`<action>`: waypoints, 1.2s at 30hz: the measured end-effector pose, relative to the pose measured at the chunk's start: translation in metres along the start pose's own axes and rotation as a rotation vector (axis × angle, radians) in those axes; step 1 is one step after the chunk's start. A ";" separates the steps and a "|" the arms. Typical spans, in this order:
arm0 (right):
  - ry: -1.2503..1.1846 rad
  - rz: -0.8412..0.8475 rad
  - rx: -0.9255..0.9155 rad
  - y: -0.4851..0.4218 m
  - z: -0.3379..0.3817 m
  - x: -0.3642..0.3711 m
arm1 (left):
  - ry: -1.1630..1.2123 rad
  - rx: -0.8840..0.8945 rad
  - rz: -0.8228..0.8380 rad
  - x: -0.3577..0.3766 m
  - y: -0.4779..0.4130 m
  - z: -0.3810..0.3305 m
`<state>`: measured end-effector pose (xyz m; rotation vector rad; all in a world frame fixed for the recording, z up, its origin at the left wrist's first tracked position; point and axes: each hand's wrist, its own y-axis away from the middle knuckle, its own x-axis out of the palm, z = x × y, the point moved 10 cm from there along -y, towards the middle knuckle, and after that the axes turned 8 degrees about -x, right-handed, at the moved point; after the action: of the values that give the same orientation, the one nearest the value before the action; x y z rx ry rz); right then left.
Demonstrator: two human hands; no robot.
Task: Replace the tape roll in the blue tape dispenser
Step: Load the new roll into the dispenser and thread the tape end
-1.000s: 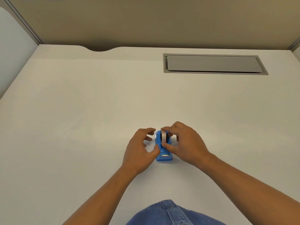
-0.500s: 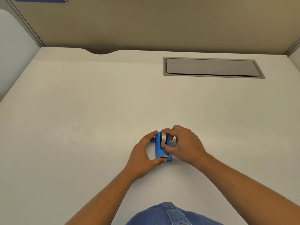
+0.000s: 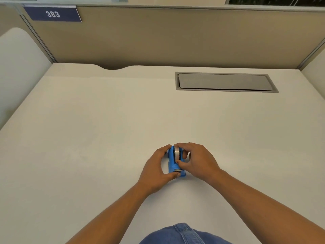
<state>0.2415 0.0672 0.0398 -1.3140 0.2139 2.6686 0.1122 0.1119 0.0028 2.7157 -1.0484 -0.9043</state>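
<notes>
A small blue tape dispenser [image 3: 173, 166] stands on the white desk [image 3: 105, 138], its metal cutter end toward me. My left hand [image 3: 155, 169] clasps its left side, thumb at the cutter end and fingers at the far end. A pale tape roll [image 3: 177, 153] sits on edge in the dispenser's far half. My right hand [image 3: 197, 160] pinches that roll between thumb and fingers from the right. The right side of the dispenser is hidden behind this hand.
A grey hatch cover [image 3: 226, 82] is set flush into the desk at the back right. Beige partition walls [image 3: 158, 37] close the desk at the back and sides, with a blue sign reading 383 [image 3: 52, 14]. My denim-clad lap [image 3: 182, 235] shows at the bottom edge.
My left hand has closed onto the dispenser's left side, where its fingers were spread a second ago. The right hand has stayed on the tape roll. The camera has tilted upward.
</notes>
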 end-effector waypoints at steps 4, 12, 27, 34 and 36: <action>-0.022 -0.001 0.017 0.001 -0.001 -0.001 | -0.078 0.008 -0.007 -0.007 -0.001 -0.009; -0.012 0.014 0.016 -0.001 0.001 -0.002 | -0.313 0.137 -0.117 -0.036 -0.011 -0.051; 0.035 0.031 -0.019 0.001 0.007 0.000 | -0.762 0.254 0.011 -0.019 -0.026 -0.088; 0.089 0.017 -0.029 0.001 0.007 0.000 | -0.898 0.328 0.001 -0.010 -0.025 -0.097; 0.092 0.007 -0.029 0.001 0.007 0.000 | -0.893 0.323 -0.007 -0.009 -0.026 -0.096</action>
<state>0.2362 0.0678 0.0439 -1.4482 0.1928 2.6295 0.1762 0.1257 0.0784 2.5227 -1.3842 -2.2254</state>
